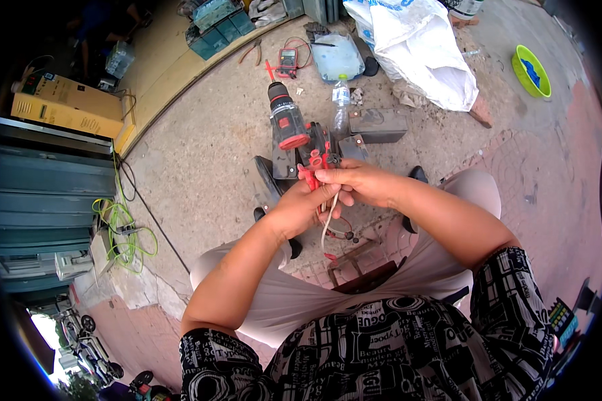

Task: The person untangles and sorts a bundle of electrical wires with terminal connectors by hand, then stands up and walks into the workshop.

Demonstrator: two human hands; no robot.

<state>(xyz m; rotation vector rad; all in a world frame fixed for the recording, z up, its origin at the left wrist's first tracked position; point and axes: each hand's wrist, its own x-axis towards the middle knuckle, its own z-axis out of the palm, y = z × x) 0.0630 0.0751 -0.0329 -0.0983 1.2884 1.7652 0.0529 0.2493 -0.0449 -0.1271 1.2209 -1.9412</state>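
Observation:
Both of my hands meet in the middle of the view, just in front of my knees. My left hand (308, 206) is closed around a pale cable (329, 222) that hangs down between my legs. My right hand (364, 182) pinches a red clip-like piece (308, 176) beside it; its exact kind is partly hidden by the fingers. Right beyond them lies a red-and-black power drill (287, 120), its chuck facing away from me. Dark battery-like blocks (284, 160) lie under and around the drill. A clear plastic bottle (340, 103) stands close behind, before another dark block (380, 125).
Farther out are a red multimeter (287, 61), pliers (250, 52), a translucent tray (339, 59) and a large white sack (421, 50). A green basin (532, 72) sits at the far right. On the left are a yellow box (67, 107) and a coiled green cable (124, 234).

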